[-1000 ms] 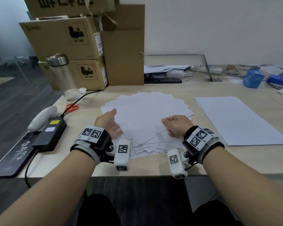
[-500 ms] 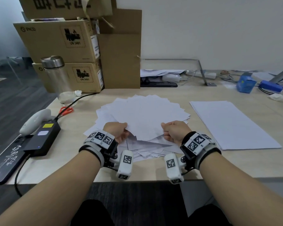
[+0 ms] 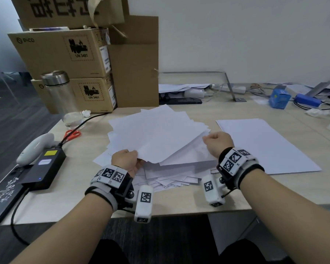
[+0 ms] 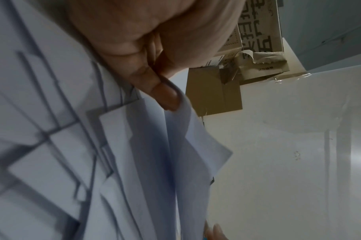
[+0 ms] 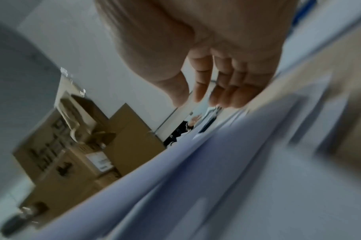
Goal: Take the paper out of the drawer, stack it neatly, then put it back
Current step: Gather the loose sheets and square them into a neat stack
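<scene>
A loose fan of white paper sheets (image 3: 160, 134) lies mid-desk, with more sheets splayed beneath it. My left hand (image 3: 126, 161) pinches the near left corner of the upper sheets and holds that edge raised; the left wrist view shows its fingers (image 4: 163, 95) closed on the paper (image 4: 134, 162). My right hand (image 3: 216, 142) is at the pile's right edge. In the blurred right wrist view its fingers (image 5: 227, 97) are nearly straight above the paper (image 5: 216, 178) and hold nothing. A neat stack of paper (image 3: 265, 145) lies to the right. No drawer is in view.
Stacked cardboard boxes (image 3: 65, 54) and a steel-lidded bottle (image 3: 59, 92) stand at the back left. Red scissors (image 3: 72, 133), a white controller (image 3: 34, 147) and a black adapter (image 3: 44, 168) with its cable lie on the left. A blue box (image 3: 279, 97) and cables sit at the back right.
My left hand went from resting flat on the pile to pinching its near corner and lifting it. My right hand shifted outward to the pile's right edge.
</scene>
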